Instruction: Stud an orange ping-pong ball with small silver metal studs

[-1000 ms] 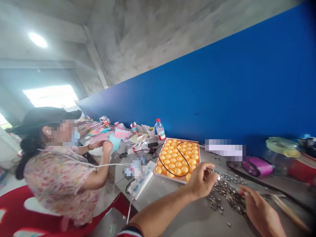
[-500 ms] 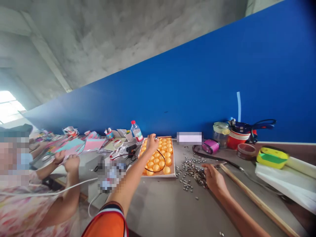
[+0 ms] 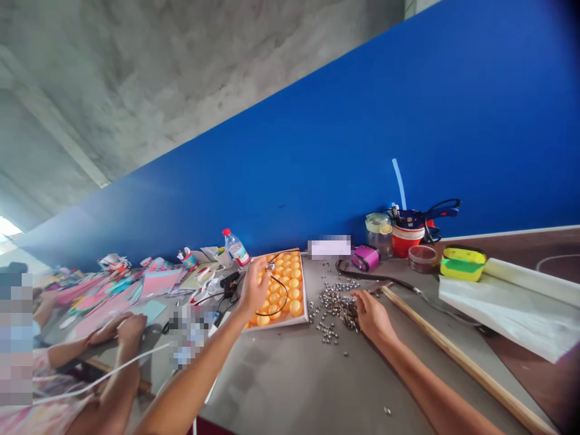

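My left hand (image 3: 254, 287) is over the left side of a shallow white box (image 3: 305, 296) packed with orange balls (image 3: 294, 295). Its fingers close around a thin black cord (image 3: 287, 296), which loops over the balls; a shiny silver piece (image 3: 270, 266) shows at the fingertips. At the right edge of a heap of small silver beads (image 3: 335, 302) is my right hand (image 3: 372, 315), thumb and fingers pinched together. Whatever is in that pinch is too small to make out.
A wooden stick (image 3: 453, 347) lies right of my right arm. Behind are a purple object (image 3: 366, 258), a clear jar (image 3: 379, 235), a red container (image 3: 406, 241) and a yellow-green box (image 3: 462, 264). A bottle (image 3: 236, 248) stands behind the balls. A co-worker's hands (image 3: 131, 329) are at left.
The view has turned, so the table's things appear further left. My left hand has drawn back toward the box's left side. My right hand stays beside the beads.
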{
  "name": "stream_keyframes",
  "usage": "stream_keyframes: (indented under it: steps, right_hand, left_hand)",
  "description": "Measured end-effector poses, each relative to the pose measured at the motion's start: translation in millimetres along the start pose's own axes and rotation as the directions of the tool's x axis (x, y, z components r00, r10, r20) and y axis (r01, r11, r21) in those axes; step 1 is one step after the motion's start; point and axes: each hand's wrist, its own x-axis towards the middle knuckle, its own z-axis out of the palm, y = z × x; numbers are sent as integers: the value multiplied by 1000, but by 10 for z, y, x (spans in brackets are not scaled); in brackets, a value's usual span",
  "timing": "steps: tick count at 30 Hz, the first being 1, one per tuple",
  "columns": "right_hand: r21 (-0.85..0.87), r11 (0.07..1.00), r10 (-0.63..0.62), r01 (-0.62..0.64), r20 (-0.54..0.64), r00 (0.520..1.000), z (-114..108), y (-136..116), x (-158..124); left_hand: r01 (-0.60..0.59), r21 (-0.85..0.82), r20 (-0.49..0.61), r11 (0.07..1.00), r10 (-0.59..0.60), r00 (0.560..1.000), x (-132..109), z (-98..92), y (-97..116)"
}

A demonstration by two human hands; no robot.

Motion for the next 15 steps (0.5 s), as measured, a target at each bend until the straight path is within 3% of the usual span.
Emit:
stream_keyframes:
  steps: [2, 4, 7, 11, 15]
  right_hand:
    - [-18, 1000, -9, 9, 9, 1000, 8, -9, -3]
    - [-43, 999, -32, 32, 4, 999, 8, -28, -7]
    - [-104, 989, -108, 106, -18, 994, -1, -78, -20]
    - [-212, 956, -209, 202, -7, 978, -2, -159, -62]
    - [-296, 925, -234, 239, 52, 971, 18, -216, -114]
  left_hand:
    - [-90, 6, 80, 996, 89, 993, -457, -106, 109]
    - [-279, 38, 226, 959, 264, 938, -907, -187, 184]
    - [-385, 85, 346, 919, 335, 876, -1448, -248, 230]
    - [-511, 123, 435, 851, 417, 798, -1855, -240, 152]
    - [-566, 209, 415, 797, 452, 790, -2028, -180, -28]
